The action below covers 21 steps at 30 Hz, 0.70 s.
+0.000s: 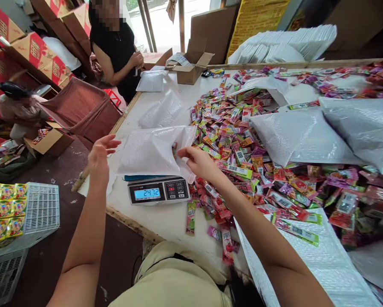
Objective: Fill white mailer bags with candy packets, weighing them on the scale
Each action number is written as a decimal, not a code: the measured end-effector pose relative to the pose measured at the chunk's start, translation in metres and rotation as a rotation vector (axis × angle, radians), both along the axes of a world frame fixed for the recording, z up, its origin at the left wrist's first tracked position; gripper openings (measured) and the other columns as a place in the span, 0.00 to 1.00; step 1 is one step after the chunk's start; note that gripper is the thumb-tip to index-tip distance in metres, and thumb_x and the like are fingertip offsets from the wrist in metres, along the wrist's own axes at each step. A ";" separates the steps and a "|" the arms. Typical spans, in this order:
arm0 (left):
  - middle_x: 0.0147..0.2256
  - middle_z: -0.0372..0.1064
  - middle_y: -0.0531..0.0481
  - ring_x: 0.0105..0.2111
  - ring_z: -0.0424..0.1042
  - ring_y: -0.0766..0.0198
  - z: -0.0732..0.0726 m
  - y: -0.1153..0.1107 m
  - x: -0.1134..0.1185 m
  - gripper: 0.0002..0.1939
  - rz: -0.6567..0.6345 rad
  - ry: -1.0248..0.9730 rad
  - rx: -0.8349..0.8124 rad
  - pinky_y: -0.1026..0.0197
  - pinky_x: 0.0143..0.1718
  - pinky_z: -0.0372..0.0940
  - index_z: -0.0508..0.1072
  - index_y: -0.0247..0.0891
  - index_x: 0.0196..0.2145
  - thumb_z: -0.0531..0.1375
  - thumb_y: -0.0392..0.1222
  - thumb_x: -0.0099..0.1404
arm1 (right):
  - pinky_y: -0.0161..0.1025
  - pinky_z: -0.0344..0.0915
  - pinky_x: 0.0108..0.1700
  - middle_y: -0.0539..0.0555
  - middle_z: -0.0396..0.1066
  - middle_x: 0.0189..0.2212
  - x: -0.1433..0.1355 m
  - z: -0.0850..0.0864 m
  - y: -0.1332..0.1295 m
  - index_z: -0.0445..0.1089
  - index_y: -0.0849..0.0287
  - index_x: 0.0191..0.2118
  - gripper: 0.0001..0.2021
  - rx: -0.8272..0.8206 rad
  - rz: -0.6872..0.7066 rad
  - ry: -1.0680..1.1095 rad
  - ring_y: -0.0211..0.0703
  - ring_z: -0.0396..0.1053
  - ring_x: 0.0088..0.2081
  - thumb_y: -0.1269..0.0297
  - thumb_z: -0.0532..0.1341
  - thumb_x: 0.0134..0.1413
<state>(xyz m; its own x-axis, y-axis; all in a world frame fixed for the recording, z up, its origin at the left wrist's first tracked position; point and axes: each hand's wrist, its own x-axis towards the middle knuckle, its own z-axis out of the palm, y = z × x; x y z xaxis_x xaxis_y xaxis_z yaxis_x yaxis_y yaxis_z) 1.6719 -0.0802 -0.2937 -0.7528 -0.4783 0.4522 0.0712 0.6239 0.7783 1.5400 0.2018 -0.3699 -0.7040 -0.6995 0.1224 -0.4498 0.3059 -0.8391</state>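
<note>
A white padded mailer bag (146, 149) lies on a digital scale (159, 191), whose blue display reads 247.2. The bag's mouth faces right and gapes a little, with a bit of its contents showing. My right hand (199, 161) is at that mouth, fingers bent; whether they pinch the bag's edge or anything else is hard to make out. Off the bag's left end, my left hand (102, 155) is raised with its fingers apart and holds nothing. Small colourful snack packets (239, 128) are heaped just right of the scale.
More white mailers (306, 132) lie on the heap at the right, and one (164, 111) behind the scale. An open carton (191, 70) is at the table's far side. A person in black stands beyond the table; another sits at the left. White crates (42, 209) stand lower left.
</note>
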 end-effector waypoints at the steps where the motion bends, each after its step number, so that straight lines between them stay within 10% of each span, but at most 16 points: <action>1: 0.44 0.76 0.44 0.47 0.75 0.56 -0.007 -0.005 -0.003 0.32 0.021 -0.019 -0.041 0.53 0.49 0.69 0.75 0.42 0.51 0.49 0.69 0.69 | 0.43 0.69 0.55 0.60 0.77 0.50 -0.005 -0.003 -0.013 0.73 0.62 0.51 0.24 0.057 -0.017 0.002 0.48 0.74 0.51 0.80 0.52 0.49; 10: 0.50 0.74 0.38 0.51 0.73 0.50 -0.068 -0.042 -0.015 0.31 -0.024 -0.424 -0.265 0.46 0.56 0.66 0.75 0.37 0.52 0.50 0.65 0.69 | 0.45 0.67 0.50 0.74 0.72 0.52 -0.032 -0.030 -0.077 0.59 0.73 0.62 0.30 0.405 -0.126 0.045 0.61 0.73 0.51 0.68 0.63 0.55; 21: 0.53 0.72 0.41 0.55 0.70 0.52 -0.085 -0.051 -0.023 0.23 -0.102 -0.369 -0.363 0.48 0.60 0.64 0.74 0.39 0.54 0.58 0.54 0.67 | 0.38 0.62 0.41 0.68 0.77 0.45 -0.030 -0.021 -0.066 0.77 0.67 0.45 0.15 0.606 0.032 0.041 0.54 0.74 0.46 0.68 0.57 0.57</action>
<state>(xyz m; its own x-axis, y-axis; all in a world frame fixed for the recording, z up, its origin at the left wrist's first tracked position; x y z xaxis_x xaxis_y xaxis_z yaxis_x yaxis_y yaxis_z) 1.6486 -0.1312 -0.3788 -0.9279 -0.2555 0.2716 -0.0917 0.8623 0.4981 1.5097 0.1362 -0.3907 -0.6850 -0.6735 -0.2778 -0.4945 0.7098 -0.5017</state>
